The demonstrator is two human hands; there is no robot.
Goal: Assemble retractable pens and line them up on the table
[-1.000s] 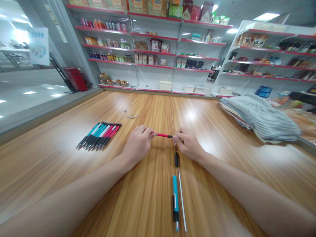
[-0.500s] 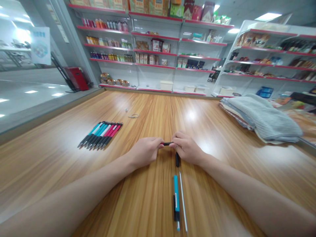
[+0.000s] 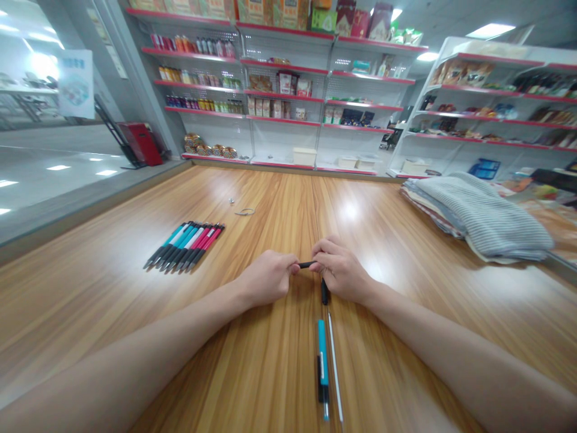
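Both of my hands pinch one pen (image 3: 306, 264) held crosswise above the table; its black grip shows between them. My left hand (image 3: 270, 278) closes on its left end, and my right hand (image 3: 340, 270) closes on the other end, hiding the tip. Under my right hand lies a loose black pen grip section (image 3: 324, 292). Nearer to me, a blue pen barrel (image 3: 322, 355) with a black clip lies beside a thin white refill (image 3: 335, 370). To the left, several pens (image 3: 184, 246) with blue, white and red barrels lie in a row.
A small metal ring (image 3: 244, 211) and a tiny silver piece (image 3: 231, 201) lie on the wooden table (image 3: 279, 198) toward the back. Folded cloths (image 3: 478, 213) are stacked at the right. Stocked shelves (image 3: 288, 120) stand beyond the far edge.
The red bit of the pen at my left fingers no longer shows. My right fingers have shifted slightly on the pen. The loose parts lie where they were.
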